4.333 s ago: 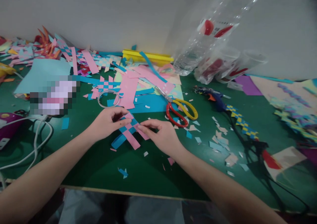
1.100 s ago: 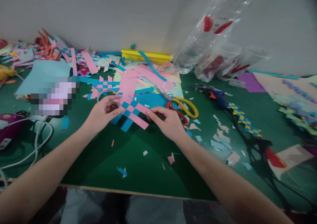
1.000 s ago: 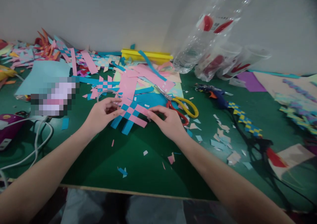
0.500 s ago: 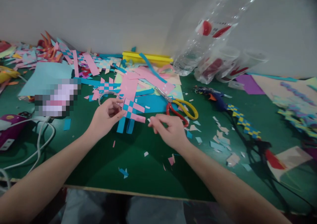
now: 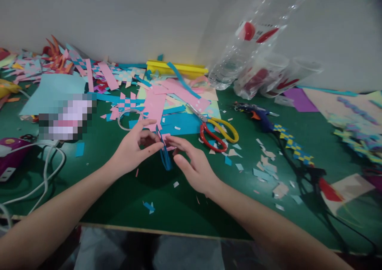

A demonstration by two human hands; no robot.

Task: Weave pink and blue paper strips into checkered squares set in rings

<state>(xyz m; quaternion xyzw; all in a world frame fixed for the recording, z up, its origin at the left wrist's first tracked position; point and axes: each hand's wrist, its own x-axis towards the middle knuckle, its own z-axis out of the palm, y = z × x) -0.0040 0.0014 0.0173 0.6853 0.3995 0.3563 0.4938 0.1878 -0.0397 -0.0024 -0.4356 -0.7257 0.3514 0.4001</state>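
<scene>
My left hand (image 5: 134, 145) pinches a small woven paper piece (image 5: 165, 156) of blue and pink strips between thumb and fingers. The piece is turned nearly edge-on, so its checkered face barely shows and its blue strips point down. Right beside it is my right hand (image 5: 193, 162), thumb and fingers apart, fingertips close to the pink strip ends; whether they touch cannot be made out. Scissors (image 5: 213, 132) with one red and one yellow handle lie beyond my right hand. Behind my left hand is a roll of tape (image 5: 119, 120).
Paper scraps (image 5: 267, 166) litter the green table (image 5: 119, 206). At the back are a yellow folded strip (image 5: 176, 69), a plastic bottle (image 5: 229, 67) and plastic cups (image 5: 301, 77). A blue glue gun (image 5: 259, 116) lies right; white cables (image 5: 46, 170) run along the left.
The woven piece has turned from face-up to nearly edge-on and shifted slightly right. My right hand has moved left to it, its fingers spreading from a pinch.
</scene>
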